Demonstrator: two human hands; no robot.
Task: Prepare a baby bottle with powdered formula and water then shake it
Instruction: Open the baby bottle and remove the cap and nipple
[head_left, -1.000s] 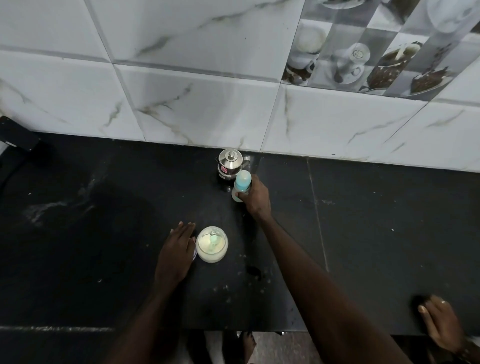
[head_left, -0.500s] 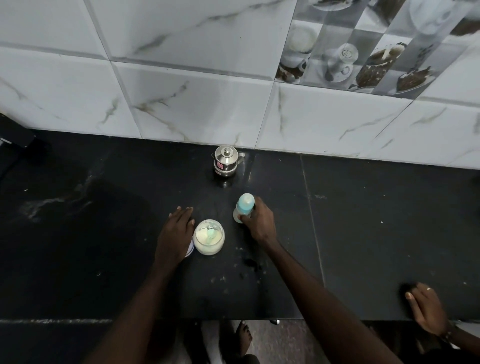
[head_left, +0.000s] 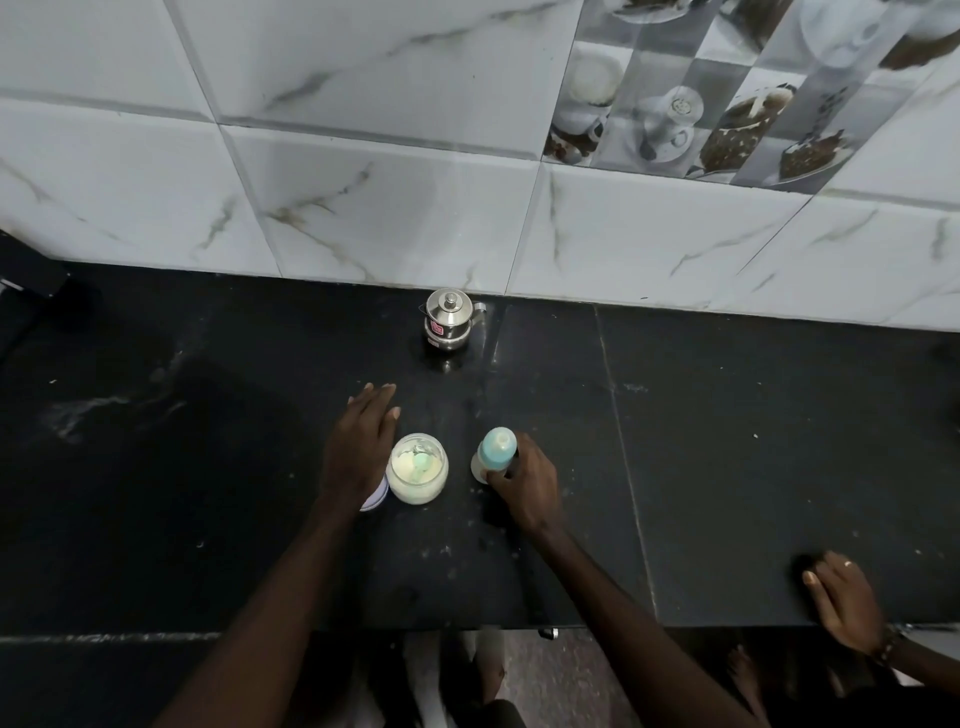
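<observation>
A baby bottle (head_left: 496, 451) with a light blue cap stands upright on the black counter (head_left: 753, 457), and my right hand (head_left: 527, 486) grips its lower body. Just to its left sits an open glass jar (head_left: 418, 468) of pale formula powder with a small green scoop inside. My left hand (head_left: 361, 447) lies flat beside the jar with fingers straight, covering most of a white lid (head_left: 378, 500) on the counter.
A small steel kettle (head_left: 448, 322) with a lid stands at the back by the tiled wall. Another person's hand (head_left: 844, 603) rests on the counter's front edge at the right. Powder specks dot the counter near the front.
My right hand brought the bottle from beside the kettle toward me and set it right of the jar. My left hand stayed beside the jar.
</observation>
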